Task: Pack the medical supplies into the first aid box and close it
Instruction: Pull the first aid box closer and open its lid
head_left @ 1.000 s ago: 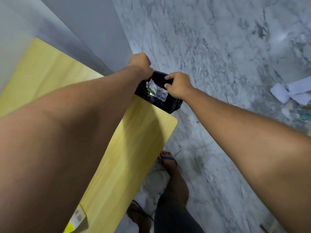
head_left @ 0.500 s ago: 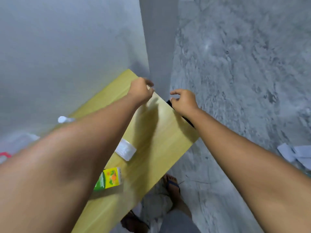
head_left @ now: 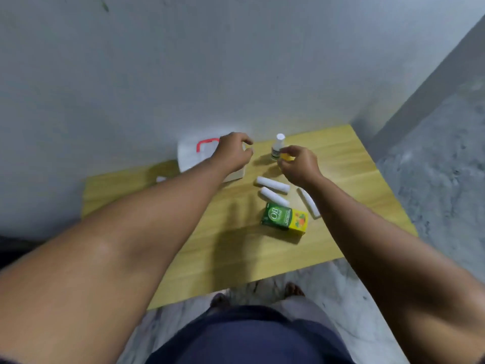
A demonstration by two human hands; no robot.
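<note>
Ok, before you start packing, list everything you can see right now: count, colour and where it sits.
first aid box: 1, white with red handle, back of the table by the wall, partly under the left hand
small bottle: 1, white cap, upright, back centre
yellow item: 1, small, at the right hand's fingertips; blurred
gauze rolls: 3, white, lying mid-table, one partly behind the right forearm
medicine carton: 1, green and yellow, in front of the rolls
table: 1, light wood
wall: grey, behind the table
floor: grey marble
left hand: over the box
right hand: beside the bottle
</note>
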